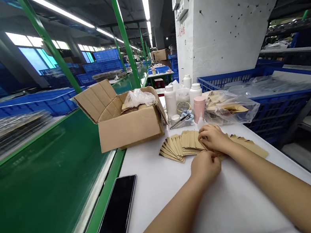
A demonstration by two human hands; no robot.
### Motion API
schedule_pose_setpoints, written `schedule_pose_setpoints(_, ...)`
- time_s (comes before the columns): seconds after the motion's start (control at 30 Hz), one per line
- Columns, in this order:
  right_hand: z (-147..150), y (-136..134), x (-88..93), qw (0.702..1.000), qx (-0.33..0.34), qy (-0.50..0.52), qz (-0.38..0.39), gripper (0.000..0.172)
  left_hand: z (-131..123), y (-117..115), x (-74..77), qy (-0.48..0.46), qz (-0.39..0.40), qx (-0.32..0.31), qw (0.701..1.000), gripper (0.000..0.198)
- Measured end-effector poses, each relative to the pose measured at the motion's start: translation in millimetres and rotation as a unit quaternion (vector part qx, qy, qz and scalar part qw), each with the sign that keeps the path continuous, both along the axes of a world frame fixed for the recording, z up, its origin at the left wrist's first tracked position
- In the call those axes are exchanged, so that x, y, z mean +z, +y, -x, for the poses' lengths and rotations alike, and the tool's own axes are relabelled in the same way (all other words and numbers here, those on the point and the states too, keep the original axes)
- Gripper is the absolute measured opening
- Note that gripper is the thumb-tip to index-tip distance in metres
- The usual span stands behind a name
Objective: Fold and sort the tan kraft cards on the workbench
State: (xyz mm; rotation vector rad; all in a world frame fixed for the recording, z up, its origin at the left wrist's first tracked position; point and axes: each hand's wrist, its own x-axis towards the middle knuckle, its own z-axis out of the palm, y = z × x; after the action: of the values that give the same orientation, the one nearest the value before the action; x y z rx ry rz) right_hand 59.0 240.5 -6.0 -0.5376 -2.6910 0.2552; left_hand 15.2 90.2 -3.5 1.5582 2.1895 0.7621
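Note:
Small brown kraft paper envelopes (173, 148) lie fanned out in overlapping rows on the white table (157, 196). My left hand (205, 166) is closed at the near edge of the row, thumb and forefinger pinching an envelope's edge. Just beyond it, my right hand (214, 137) has its fingers curled down onto the envelopes, gripping at the middle of the row. Its fingertips are partly hidden. More brown envelopes (249, 146) spread out to the right, partly behind my right forearm.
An open cardboard box (130, 127) holds brown paper pieces and a clear bag. White bottles (170, 99), a pink bottle (199, 108) and a plastic bag (232, 107) stand behind the envelopes. A phone (113, 220) lies left, beside the green conveyor belt (44, 184). Blue crates (281, 110) stand right.

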Motion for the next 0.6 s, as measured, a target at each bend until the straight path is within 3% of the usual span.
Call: schedule_pose_setpoints(0.6,-1.9,-4.1,2.7,1.0,0.0,-0.001,0.01,0.017,-0.6,-1.0,0.8,-0.005,-0.009,-0.007,1.0,0.032)
